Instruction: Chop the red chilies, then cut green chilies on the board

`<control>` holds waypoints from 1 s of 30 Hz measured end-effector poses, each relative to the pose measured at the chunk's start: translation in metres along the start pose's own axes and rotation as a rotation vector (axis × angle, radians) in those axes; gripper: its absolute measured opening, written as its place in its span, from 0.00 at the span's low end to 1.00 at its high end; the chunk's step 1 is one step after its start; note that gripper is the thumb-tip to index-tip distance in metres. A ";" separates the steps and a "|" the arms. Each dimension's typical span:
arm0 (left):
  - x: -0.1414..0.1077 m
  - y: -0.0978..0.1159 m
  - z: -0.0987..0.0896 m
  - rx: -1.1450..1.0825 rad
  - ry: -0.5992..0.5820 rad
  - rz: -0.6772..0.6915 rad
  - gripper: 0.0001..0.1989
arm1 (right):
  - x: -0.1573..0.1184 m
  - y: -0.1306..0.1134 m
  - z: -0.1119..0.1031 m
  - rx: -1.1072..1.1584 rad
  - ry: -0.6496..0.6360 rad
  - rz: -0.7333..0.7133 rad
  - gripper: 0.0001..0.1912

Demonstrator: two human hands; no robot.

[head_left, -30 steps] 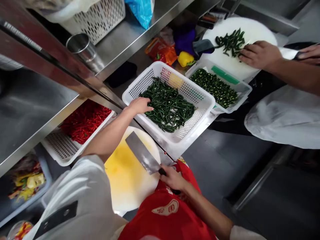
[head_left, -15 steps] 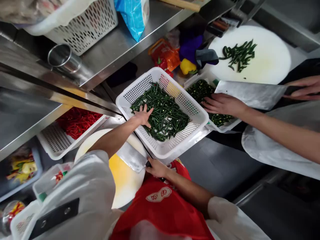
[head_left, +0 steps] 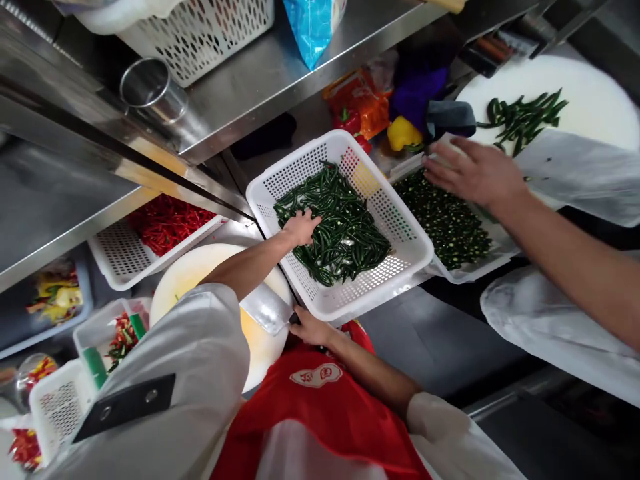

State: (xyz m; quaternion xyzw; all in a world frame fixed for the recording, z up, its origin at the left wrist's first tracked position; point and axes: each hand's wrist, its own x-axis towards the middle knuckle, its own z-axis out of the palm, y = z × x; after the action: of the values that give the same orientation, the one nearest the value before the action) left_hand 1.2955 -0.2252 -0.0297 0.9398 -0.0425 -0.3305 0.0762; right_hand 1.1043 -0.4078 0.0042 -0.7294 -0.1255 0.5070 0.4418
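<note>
My left hand (head_left: 302,228) reaches into a white perforated basket (head_left: 320,303), its fingers curled down into a heap of long green chillies (head_left: 345,233). Which chillies lie under the fingers is hidden. Below the basket, my right hand (head_left: 314,328) grips the dark handle of a cleaver (head_left: 267,310). The cleaver's broad blade lies over a round, yellow-stained cutting board (head_left: 260,367). My left forearm crosses above that board and covers part of it.
Beside the basket, a co-worker's hand (head_left: 475,170) hovers over a tray of chopped green chillies (head_left: 445,227); a second cleaver (head_left: 585,177) is there. A round white board (head_left: 600,100) holds green chillies. Red chillies (head_left: 170,223) fill a basket at left. A steel shelf edge (head_left: 300,80) overhangs.
My left hand's spread fingers have bent into the green chillies. The co-worker's hand has lifted and moved off the chopped chillies. My right hand still holds the cleaver. The view has shifted slightly.
</note>
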 end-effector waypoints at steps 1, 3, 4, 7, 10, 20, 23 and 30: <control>0.000 0.002 0.001 0.008 0.009 0.009 0.41 | 0.002 0.001 0.001 -0.036 -0.014 -0.012 0.09; 0.001 0.005 0.003 0.023 0.029 0.005 0.38 | 0.007 0.002 0.002 -0.135 -0.074 -0.047 0.10; 0.002 0.007 0.003 0.026 0.042 -0.005 0.37 | 0.009 0.002 0.002 -0.163 -0.089 -0.051 0.10; 0.006 0.013 0.001 0.016 0.089 -0.038 0.33 | 0.011 0.004 0.002 -0.225 -0.133 -0.049 0.08; 0.008 0.019 -0.006 -0.021 0.099 -0.065 0.29 | 0.012 0.005 0.000 -0.250 -0.155 -0.040 0.08; -0.015 0.032 -0.046 -0.476 0.234 0.021 0.27 | 0.011 0.009 -0.002 -0.098 -0.252 0.095 0.10; -0.034 0.028 -0.062 -0.770 0.334 0.162 0.24 | 0.011 0.010 -0.004 -0.036 -0.267 0.122 0.10; -0.152 -0.039 -0.080 -0.987 0.427 0.265 0.26 | 0.008 0.008 -0.010 0.069 -0.255 0.137 0.08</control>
State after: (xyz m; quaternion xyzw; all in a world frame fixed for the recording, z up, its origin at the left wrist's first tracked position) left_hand 1.2290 -0.1575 0.1189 0.8251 0.0159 -0.1009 0.5556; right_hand 1.1141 -0.4128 -0.0058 -0.6501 -0.1129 0.6287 0.4114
